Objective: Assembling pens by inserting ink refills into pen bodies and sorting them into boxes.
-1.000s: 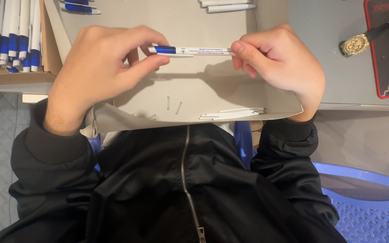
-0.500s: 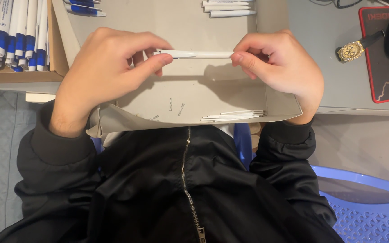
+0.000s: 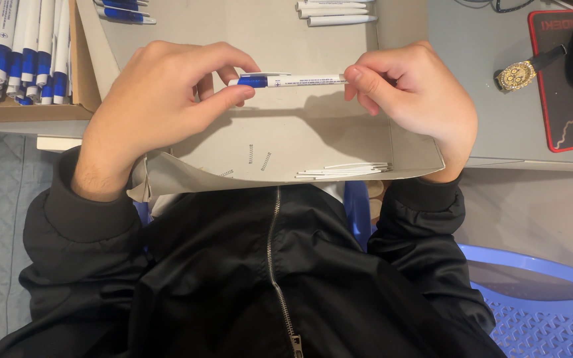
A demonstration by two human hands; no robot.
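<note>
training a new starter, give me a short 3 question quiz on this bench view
1. True or false: the pen is held level between the left hand and the right hand.
2. Which lies nearest the right hand on the desk? A) watch B) scissors C) cup
3. What small metal parts lie on the grey tray below the pen?

Key
1. True: each hand pinches one end, the blue end by the left hand.
2. A
3. Springs, beside a bundle of thin white refills.
</note>
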